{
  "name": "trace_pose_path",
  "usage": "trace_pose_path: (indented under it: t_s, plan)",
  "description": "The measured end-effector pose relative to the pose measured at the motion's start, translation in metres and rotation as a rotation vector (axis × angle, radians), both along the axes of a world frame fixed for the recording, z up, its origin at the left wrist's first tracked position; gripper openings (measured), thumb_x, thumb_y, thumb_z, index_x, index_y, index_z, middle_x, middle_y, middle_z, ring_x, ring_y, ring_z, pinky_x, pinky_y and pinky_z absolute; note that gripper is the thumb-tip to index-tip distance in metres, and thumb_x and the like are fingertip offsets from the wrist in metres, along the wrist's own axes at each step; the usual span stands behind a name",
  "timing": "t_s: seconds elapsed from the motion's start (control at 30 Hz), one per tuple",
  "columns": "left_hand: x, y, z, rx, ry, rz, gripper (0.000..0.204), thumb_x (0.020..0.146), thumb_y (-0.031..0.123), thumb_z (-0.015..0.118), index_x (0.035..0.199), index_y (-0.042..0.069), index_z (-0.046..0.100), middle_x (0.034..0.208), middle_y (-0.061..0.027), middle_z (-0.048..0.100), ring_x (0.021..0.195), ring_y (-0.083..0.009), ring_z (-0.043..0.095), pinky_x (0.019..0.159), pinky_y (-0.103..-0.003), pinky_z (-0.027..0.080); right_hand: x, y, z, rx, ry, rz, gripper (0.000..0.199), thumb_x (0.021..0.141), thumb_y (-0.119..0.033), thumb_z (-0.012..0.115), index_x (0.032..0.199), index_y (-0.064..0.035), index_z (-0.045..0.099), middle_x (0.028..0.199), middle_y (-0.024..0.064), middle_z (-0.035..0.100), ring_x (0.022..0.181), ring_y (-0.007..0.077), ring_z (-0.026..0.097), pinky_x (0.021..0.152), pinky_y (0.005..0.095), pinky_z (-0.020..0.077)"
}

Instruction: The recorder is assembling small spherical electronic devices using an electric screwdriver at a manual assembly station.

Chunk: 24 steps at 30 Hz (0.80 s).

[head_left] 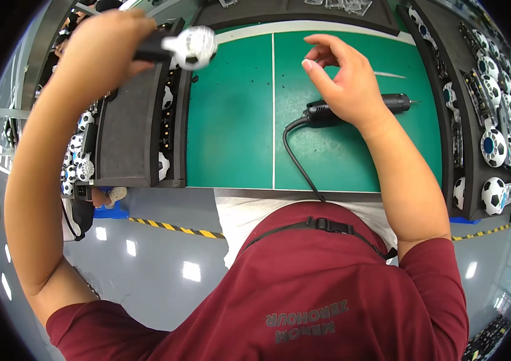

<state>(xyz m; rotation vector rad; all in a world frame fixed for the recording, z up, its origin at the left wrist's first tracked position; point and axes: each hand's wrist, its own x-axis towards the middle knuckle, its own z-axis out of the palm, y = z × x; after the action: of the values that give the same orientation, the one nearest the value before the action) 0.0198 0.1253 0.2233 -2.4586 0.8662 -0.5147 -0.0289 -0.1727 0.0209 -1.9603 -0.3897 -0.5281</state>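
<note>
At the upper left my left hand (108,45) is closed on a football-patterned device (195,48), a white and black ball on a black body, slightly blurred. The device is over the table's far left corner. My right hand (345,75) hovers above the green mat (231,132), fingers curled, thumb apart from them, with nothing in it. Under my right wrist lies a black electric screwdriver (397,103), its bit pointing right and its cable (294,156) running to the table's front edge. A thin pale strip (390,74) lies beyond my right hand.
Dark racks hold several football-patterned devices, some in the left rack (129,138) and many more in the right rack (472,174). At the back, a dark tray (255,13) carries clear plastic pieces (351,6). Small dark bits are scattered on the mat. Striped tape (174,227) marks the floor.
</note>
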Motion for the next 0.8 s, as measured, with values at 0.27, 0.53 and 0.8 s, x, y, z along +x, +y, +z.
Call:
trace_pose_path:
  t_s: [0.27, 0.53, 0.8]
  plan:
    - [-0.028, -0.042, -0.097, -1.313, 0.969, 0.002, 0.042, 0.095, 0.041, 0.073, 0.105, 0.0, 0.068, 0.092, -0.0144, 0.072, 0.072, -0.0201, 0.067, 0.068, -0.033, 0.054, 0.001, -0.013, 0.012, -0.056, -0.06, 0.065, 0.042, 0.084, -0.018, 0.077, 0.122, -0.0021, 0.065, 0.094, 0.0082, 0.071, 0.086, 0.0225, 0.065, 0.081, 0.0329, 0.0532]
    - [-0.023, -0.112, -0.204, -2.206, 1.614, -0.4, 0.05, 0.107, 0.042, 0.053, 0.129, -0.003, 0.054, 0.101, -0.0166, 0.069, 0.075, -0.0232, 0.069, 0.07, -0.034, 0.058, -0.011, -0.032, 0.034, -0.858, 0.509, 0.289, 0.048, 0.071, -0.027, 0.088, 0.109, -0.0023, 0.071, 0.095, 0.0129, 0.073, 0.082, 0.0303, 0.068, 0.079, 0.0397, 0.0544]
    - [-0.022, -0.105, -0.223, -2.197, 1.567, -0.194, 0.045, 0.109, 0.035, 0.047, 0.134, -0.002, 0.051, 0.104, -0.0189, 0.068, 0.077, -0.0239, 0.069, 0.071, -0.033, 0.058, -0.004, -0.055, 0.03, -0.756, 0.322, 0.031, 0.041, 0.075, -0.022, 0.085, 0.107, -0.0008, 0.071, 0.093, 0.0119, 0.073, 0.083, 0.0279, 0.068, 0.078, 0.0383, 0.055]
